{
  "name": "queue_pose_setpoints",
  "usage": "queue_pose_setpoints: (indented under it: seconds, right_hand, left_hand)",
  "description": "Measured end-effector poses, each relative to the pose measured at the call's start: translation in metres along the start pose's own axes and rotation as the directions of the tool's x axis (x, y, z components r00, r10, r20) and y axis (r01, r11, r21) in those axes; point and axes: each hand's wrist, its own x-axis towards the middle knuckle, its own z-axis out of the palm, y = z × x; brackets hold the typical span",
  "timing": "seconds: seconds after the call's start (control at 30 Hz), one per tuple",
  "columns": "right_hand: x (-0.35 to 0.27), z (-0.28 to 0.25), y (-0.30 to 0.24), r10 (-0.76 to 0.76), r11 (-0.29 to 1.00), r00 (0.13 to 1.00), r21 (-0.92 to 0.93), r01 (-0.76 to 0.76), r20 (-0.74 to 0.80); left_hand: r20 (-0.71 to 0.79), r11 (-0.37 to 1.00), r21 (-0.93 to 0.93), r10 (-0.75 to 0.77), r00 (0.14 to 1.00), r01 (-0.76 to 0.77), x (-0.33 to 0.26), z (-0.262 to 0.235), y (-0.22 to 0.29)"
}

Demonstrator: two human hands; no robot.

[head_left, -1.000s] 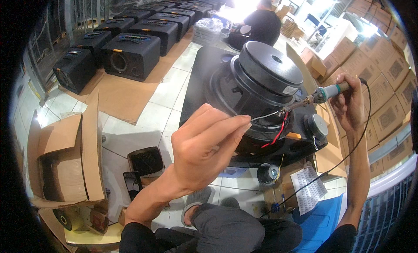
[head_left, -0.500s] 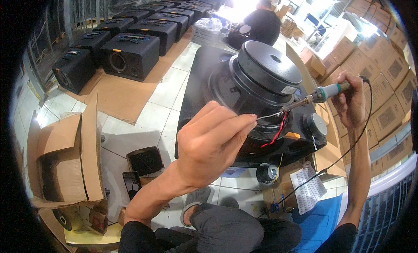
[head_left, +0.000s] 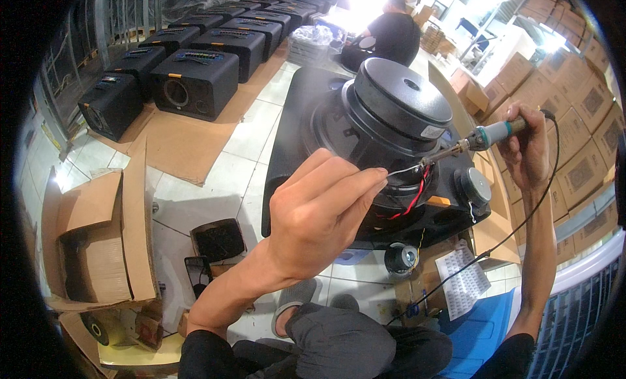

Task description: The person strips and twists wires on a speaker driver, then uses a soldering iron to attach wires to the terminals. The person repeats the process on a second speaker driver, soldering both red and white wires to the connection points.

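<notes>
In front of me a large black speaker driver [head_left: 365, 121] with a round magnet on top stands on a black panel [head_left: 287, 128]. My left hand [head_left: 323, 216] pinches a thin strand of solder wire [head_left: 400, 172], its end reaching the driver's side terminal. In my right hand [head_left: 527, 144] is a soldering iron [head_left: 486, 136], held by its grip, the tip pointing left at that same terminal. Red and black wires [head_left: 417, 195] hang from there. A smaller driver [head_left: 475, 187] with a silver back sits at the panel's right end.
Black speaker cabinets [head_left: 195, 82] stand in rows at the far left. An open cardboard box [head_left: 98, 248] lies left. Stacked cartons [head_left: 574, 138] line the right. The iron's cord [head_left: 502, 242] runs down past a white sheet [head_left: 462, 281]. Another person [head_left: 389, 37] sits at the back.
Both hands keep almost the same place, with only slight shifts. The solder wire and iron tip stay at the terminal.
</notes>
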Motion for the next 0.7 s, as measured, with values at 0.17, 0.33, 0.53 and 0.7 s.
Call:
queue_pose_setpoints:
  seconds: [0.17,0.33,0.53,0.7]
  right_hand:
    - [-0.002,-0.001,0.000,-0.020,0.999,1.000,-0.029,0.020,0.004]
    - [0.002,-0.004,0.000,-0.052,0.999,0.997,0.010,0.052,0.064]
    - [0.008,-0.001,-0.005,-0.102,0.993,0.992,0.072,0.096,0.073]
    - [0.017,0.002,-0.012,-0.120,0.990,0.977,0.091,0.106,0.175]
  left_hand:
    - [-0.015,1.000,-0.002,0.003,1.000,-0.003,0.001,0.000,0.001]
    - [-0.056,0.999,0.040,0.020,0.998,-0.018,-0.002,-0.012,0.001]
    - [-0.041,0.998,0.062,-0.010,0.999,0.012,-0.007,-0.018,0.004]
    - [-0.037,0.998,0.066,0.006,0.999,-0.004,-0.008,-0.021,0.005]
